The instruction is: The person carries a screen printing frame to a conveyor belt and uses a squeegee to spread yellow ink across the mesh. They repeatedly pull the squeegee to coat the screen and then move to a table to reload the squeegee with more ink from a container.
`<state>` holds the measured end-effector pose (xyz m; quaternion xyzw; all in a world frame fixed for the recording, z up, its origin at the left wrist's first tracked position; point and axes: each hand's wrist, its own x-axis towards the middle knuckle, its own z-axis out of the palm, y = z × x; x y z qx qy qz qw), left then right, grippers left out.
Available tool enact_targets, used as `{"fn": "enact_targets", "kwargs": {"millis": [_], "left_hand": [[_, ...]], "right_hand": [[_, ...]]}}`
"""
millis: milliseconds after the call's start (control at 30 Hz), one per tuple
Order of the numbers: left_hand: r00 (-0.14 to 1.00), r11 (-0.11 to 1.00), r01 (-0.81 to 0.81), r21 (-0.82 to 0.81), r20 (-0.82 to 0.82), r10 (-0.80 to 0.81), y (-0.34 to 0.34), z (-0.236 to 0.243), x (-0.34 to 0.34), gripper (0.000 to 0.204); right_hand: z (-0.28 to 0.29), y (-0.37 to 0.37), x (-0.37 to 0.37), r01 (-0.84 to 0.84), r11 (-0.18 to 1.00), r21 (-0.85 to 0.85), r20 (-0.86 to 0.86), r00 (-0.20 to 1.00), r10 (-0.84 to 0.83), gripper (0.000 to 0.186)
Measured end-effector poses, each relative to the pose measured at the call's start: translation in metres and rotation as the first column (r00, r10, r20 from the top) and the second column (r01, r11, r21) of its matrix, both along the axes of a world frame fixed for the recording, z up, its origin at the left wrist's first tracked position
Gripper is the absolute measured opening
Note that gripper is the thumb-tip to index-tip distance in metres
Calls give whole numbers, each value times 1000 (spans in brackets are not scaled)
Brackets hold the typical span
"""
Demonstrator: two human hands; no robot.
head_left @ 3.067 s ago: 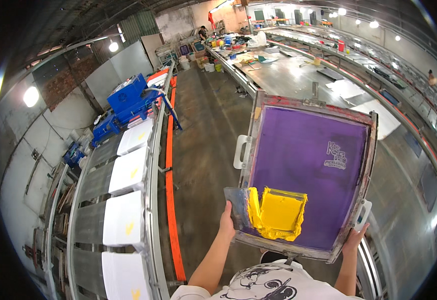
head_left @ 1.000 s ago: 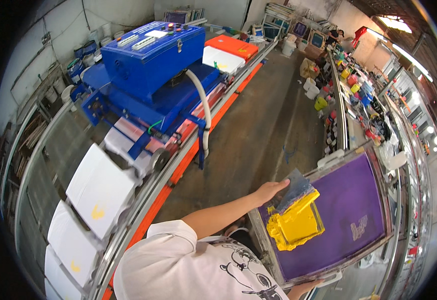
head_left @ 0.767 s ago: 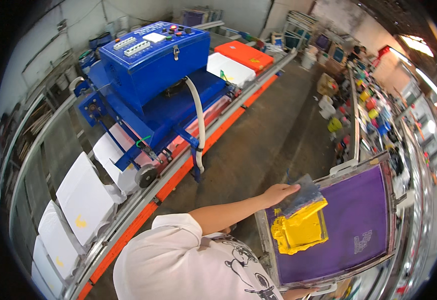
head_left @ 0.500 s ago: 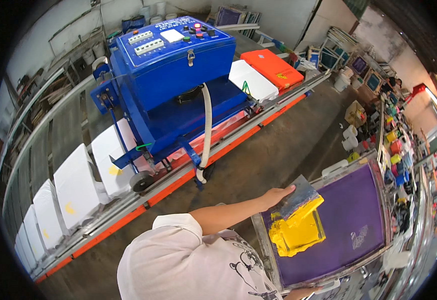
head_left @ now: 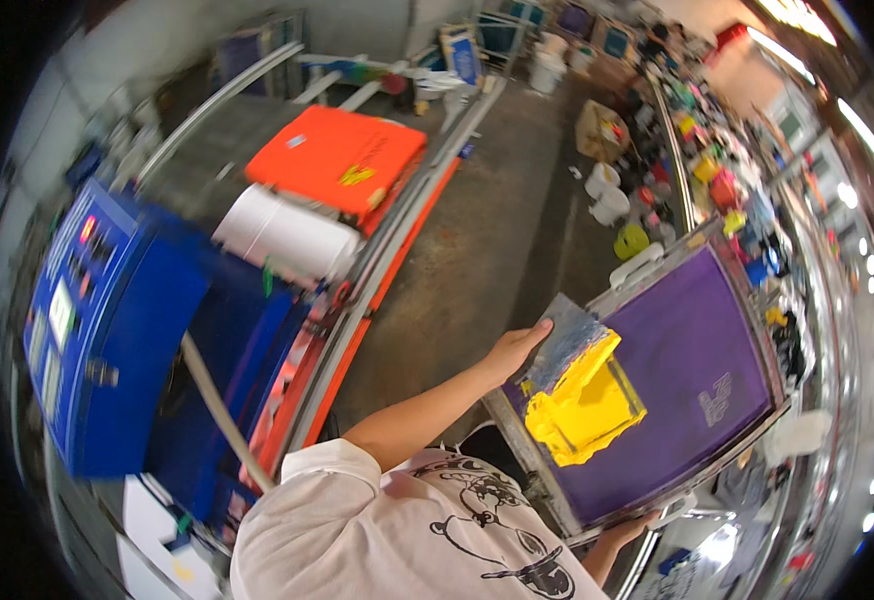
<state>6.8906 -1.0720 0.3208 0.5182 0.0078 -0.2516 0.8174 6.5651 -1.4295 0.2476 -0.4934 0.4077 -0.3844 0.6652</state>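
My left hand (head_left: 520, 352) is closed on a grey squeegee (head_left: 569, 340), its edge coated in thick yellow ink. The squeegee tilts over the left part of a screen-printing frame (head_left: 545, 492) with purple mesh (head_left: 682, 350). A mass of yellow ink (head_left: 562, 435) lies on the mesh around a rectangular patch below the squeegee. At the frame's lower edge my right hand (head_left: 625, 535) grips the white handle (head_left: 673, 512); its fingers are partly hidden. Another white handle (head_left: 637, 266) sits on the frame's far side.
A blue machine (head_left: 132, 330) with a control panel straddles the long printing table at left. Orange fabric (head_left: 327, 150) and a white piece (head_left: 282, 232) lie on that table, edged by an orange rail (head_left: 385, 290). Buckets (head_left: 609, 204) and a cardboard box (head_left: 600, 130) line the aisle.
The view has swung right, so the blue machine now sits farther left and the orange fabric is nearer. Both hands keep their holds on squeegee and frame; more of my right hand shows.
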Motion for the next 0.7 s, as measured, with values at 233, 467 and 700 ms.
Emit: {"fn": "enact_targets", "kwargs": {"millis": [233,467,700], "left_hand": [[989,995,41,87,137,-52,-75,-39,185,65],[973,975,-70,-209,-231,20,-92,-72,436,72],[913,948,-315,-33,-283,294,-76,-113,644,86]], "right_hand": [[-34,-48,154,133,991,-18,-98,986,-135,92],[-30,-153,446,-7,1000,-23,-127,992,4,74],[3,-136,734,-183,960,-212,-152,976,153,74]]}}
